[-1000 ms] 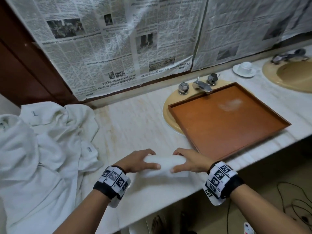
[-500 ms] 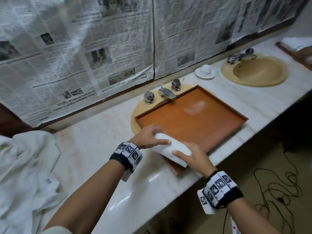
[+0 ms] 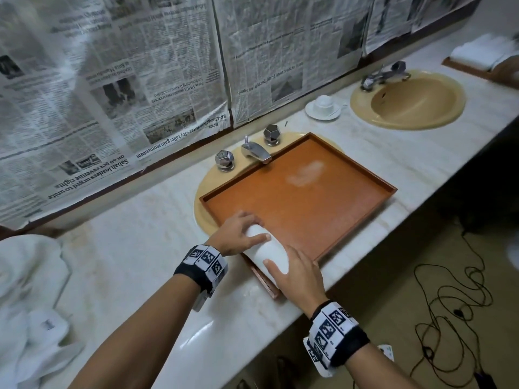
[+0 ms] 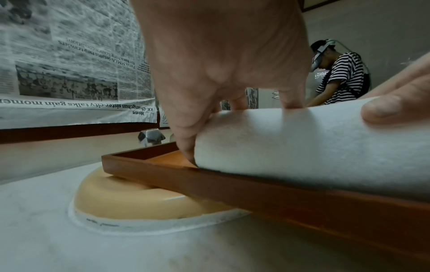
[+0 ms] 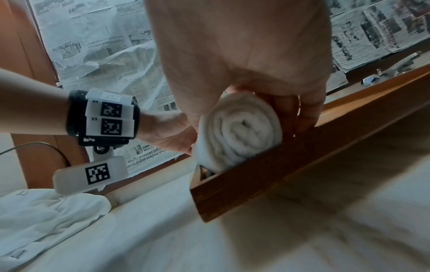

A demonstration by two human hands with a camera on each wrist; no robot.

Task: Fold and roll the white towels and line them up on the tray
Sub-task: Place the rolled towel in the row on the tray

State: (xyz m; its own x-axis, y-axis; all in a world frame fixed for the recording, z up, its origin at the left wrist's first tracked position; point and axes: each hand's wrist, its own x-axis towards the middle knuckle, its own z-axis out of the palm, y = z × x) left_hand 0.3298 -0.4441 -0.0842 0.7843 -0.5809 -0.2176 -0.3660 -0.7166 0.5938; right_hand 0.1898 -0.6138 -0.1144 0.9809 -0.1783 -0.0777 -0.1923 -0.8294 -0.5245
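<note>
- Holding one end each, the left hand (image 3: 235, 234) and the right hand (image 3: 298, 273) grip a rolled white towel (image 3: 271, 255).
- The left hand's fingers curl over the far end of the roll, with the thumb on the near side.
- The right hand wraps round the near end, and the right wrist view shows the swirl of the rolled end (image 5: 242, 132) between thumb and fingers.
- The roll sits at the near left corner of the brown tray (image 3: 351, 217), lying along the tray's left wall.
- From the left wrist view, the roll (image 4: 302, 139) lies on top of the tray's rim (image 4: 256, 191).
- The tray rests over a tan sink (image 3: 202, 203) with a silver tap (image 3: 257, 151) and two knobs behind it.
- Loose white towels (image 3: 31, 310) lie in a heap at the left end of the pale counter (image 3: 134, 248).
- Newspaper sheets (image 3: 112, 80) cover the wall behind the counter.
- A second tan sink (image 3: 407, 101) is farther right, with a white cup on a saucer (image 3: 323, 106) just beside it.
- Black cables (image 3: 449, 299) lie on the floor at the right.
- Another person in a striped shirt (image 4: 342, 79) stands far off in the left wrist view.
</note>
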